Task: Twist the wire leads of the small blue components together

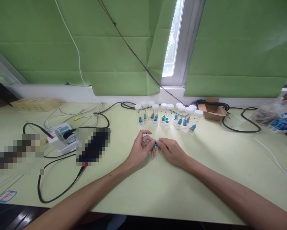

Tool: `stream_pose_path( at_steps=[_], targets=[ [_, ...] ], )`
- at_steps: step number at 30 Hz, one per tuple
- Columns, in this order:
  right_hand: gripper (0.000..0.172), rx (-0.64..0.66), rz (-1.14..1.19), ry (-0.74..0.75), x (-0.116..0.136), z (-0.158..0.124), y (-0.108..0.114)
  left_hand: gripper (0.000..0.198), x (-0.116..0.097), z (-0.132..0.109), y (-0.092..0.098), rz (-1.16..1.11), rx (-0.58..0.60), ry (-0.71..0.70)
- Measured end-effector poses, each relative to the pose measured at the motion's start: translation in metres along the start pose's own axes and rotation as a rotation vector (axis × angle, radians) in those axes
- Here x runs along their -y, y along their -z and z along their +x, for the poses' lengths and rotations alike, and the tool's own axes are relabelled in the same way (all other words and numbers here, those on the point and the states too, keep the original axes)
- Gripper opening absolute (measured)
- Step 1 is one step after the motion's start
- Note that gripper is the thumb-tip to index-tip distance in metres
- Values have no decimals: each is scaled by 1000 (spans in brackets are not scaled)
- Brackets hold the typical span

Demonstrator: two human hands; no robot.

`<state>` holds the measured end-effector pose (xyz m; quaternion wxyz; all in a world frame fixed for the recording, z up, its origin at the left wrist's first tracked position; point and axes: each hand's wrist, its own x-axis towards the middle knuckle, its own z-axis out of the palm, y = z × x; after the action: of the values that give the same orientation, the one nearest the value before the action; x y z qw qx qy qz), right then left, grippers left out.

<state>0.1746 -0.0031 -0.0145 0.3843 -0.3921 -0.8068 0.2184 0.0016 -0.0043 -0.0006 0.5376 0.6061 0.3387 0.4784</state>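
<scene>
My left hand (142, 147) and my right hand (171, 150) meet over the middle of the table, their fingertips pinching a small blue part (156, 143) between them. Most of the part is covered by the fingers, so its exact kind does not show. Just beyond the hands stand several clear tubes with white caps (155, 115), each upright or nearly so. Inside the tubes are small blue or green pieces with thin dark wires; one blue piece (193, 127) sits in the rightmost tube.
An open cardboard box (214, 111) and coiled black cable (240, 129) lie at the back right, near a plastic bag (265, 110). On the left are a white power strip (62, 139), tangled cords and a blurred dark object (93, 146). Green blinds (124, 57) hang behind the table (138, 188).
</scene>
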Motion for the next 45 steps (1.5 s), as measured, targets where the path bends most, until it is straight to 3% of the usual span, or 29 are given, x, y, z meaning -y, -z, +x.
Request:
stream_pose_path(
  at_steps=[5,10,21,30,45],
  targets=[
    [15,-22,66,-23,0,-1,-1,30,-1,1,1,-1,-9,19],
    [9,-30,88,7,-2,-3,-1,29,-2,1,1,5,-11,27],
    [27,19,-7,-15,0,-1,0,28,-2,0,0,34,7,-5],
    [11,-37,78,-10,-1,0,0,29,-1,3,3,61,-13,-1],
    [25,-4,40,24,-1,0,2,29,0,1,3,79,-2,-14]
  ],
)
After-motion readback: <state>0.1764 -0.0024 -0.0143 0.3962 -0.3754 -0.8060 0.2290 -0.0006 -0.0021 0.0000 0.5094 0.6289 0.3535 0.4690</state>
